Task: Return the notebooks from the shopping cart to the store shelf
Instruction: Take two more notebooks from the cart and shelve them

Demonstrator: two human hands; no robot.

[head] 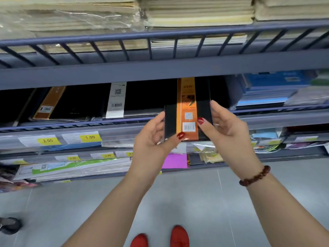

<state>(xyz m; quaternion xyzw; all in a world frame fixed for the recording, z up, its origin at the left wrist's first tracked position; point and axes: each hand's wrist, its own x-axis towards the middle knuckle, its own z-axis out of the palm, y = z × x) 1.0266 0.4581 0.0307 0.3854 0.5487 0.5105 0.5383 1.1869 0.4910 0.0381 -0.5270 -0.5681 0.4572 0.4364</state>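
Far end of notebook (170, 122) runs under shelf beam (160, 72), top edge hidden. Fingertips of left grip (153, 139) & right grip (226, 129) go behind cover, out of sight. Orange band (187, 104): text & QR too small to read. Lower price tags (107, 155) blurred, digits unclear. Paper stacks (195, 13) cut by top edge. Blue packs (270, 86) far right: blurred, labels unreadable. Red shoes (179, 236) cut by bottom edge. Dark object (9, 225) near left, cut by frame edge, can't ID
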